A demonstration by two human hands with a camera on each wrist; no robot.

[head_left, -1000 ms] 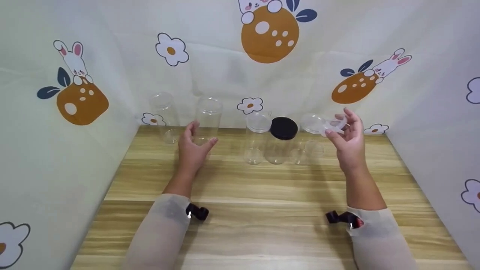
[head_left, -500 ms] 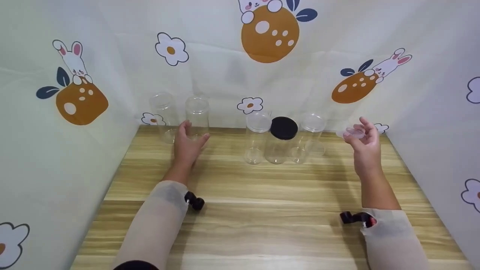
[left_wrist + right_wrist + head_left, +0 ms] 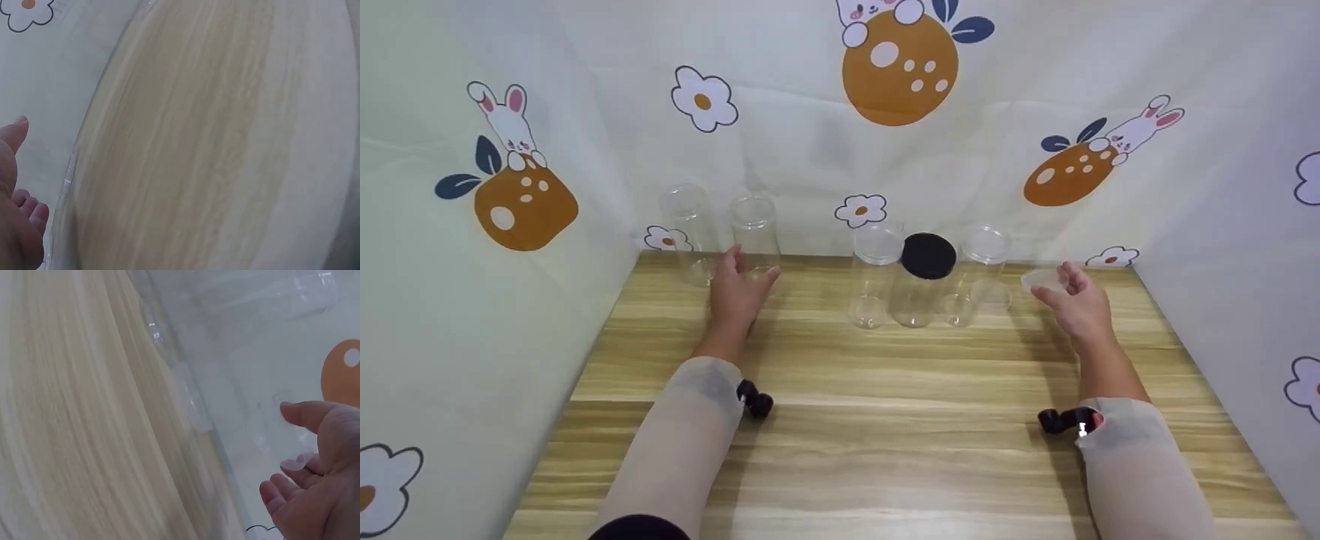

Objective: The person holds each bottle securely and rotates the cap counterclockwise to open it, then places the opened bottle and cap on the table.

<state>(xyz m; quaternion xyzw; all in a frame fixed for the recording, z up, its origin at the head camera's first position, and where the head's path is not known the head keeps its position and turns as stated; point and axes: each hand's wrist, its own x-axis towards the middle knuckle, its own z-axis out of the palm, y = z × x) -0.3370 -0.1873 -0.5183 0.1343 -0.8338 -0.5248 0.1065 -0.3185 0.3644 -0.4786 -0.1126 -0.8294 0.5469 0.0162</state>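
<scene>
In the head view, my left hand [image 3: 735, 296] grips the lower part of a tall clear jar [image 3: 755, 234] at the back left, thumb on one side and fingers on the other. Its thumb and fingers also show in the left wrist view. My right hand [image 3: 1084, 309] holds a clear, flat, round lid [image 3: 1041, 280] low over the back right of the table, between thumb and fingers. Whether the lid touches the table I cannot tell. In the right wrist view, a translucent edge of it shows at the fingertips.
Another clear jar [image 3: 690, 225] stands at the far left. In the middle are a clear jar [image 3: 875, 281], a jar with a black lid [image 3: 928, 256], and a clear jar [image 3: 986, 246] to their right. A patterned cloth wall [image 3: 802, 142] encloses the wooden table [image 3: 870, 435].
My left hand and the jar have shifted left, then stayed nearly still. My right hand has moved right with the lid, then lowered it toward the table.
</scene>
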